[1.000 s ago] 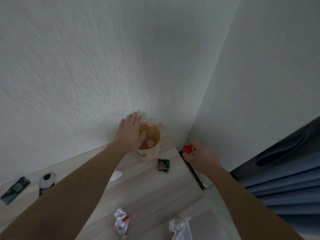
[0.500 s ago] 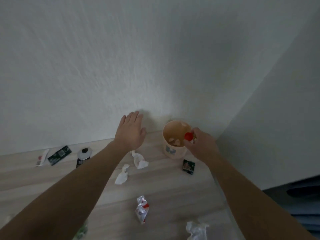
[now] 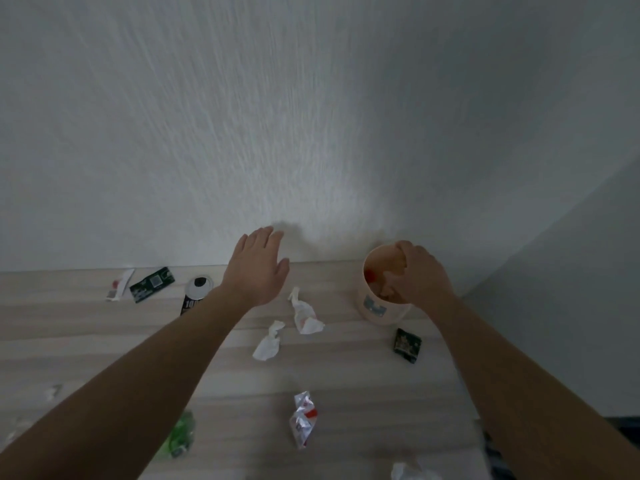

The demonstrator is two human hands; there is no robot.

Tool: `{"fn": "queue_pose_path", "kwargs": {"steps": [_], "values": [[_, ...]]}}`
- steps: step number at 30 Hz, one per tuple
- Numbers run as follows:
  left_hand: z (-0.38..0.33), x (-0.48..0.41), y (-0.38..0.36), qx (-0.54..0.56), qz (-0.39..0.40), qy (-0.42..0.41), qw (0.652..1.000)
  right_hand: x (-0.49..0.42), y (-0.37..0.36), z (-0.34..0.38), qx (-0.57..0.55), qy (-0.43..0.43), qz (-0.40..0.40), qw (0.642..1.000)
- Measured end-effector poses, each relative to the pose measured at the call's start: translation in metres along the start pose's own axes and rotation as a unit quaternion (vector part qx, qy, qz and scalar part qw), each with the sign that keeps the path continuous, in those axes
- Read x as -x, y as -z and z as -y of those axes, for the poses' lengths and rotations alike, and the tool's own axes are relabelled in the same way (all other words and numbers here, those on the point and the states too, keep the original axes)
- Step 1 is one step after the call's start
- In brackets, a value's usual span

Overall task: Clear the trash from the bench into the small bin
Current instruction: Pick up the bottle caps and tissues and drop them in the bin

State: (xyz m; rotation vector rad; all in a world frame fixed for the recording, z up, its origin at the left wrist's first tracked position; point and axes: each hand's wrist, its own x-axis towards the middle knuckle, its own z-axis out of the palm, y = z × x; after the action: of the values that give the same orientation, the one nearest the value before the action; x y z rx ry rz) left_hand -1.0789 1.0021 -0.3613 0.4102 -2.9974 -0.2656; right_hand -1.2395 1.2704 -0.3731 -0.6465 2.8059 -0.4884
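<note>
A small peach bin stands on the pale wooden bench near the corner of the walls. My right hand hangs over its mouth with the fingers pointing down into it. A small red piece of trash shows inside the bin by its left wall, apart from my fingers. My left hand hovers flat, fingers straight, above the bench by the back wall, holding nothing. Two crumpled white tissues lie between the hands. A dark green sachet lies just in front of the bin.
A silver and red wrapper lies nearer me. A black can, a green packet and a white sachet lie at the back left. Something green shows beside my left forearm. Another tissue sits at the bottom edge.
My right hand carried the red piece leftward from the bench's right edge to over the bin, and the piece now sits inside it. My left hand left the bin's rim and hovers to its left.
</note>
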Motion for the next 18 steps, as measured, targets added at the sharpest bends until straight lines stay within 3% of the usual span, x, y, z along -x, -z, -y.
{"fn": "queue_pose_path", "kwargs": {"steps": [18], "values": [[-0.010,-0.012,-0.010,0.008,-0.006,-0.012,1.000,0.009,-0.005,-0.020,0.008,0.024,-0.016,1.000]]}}
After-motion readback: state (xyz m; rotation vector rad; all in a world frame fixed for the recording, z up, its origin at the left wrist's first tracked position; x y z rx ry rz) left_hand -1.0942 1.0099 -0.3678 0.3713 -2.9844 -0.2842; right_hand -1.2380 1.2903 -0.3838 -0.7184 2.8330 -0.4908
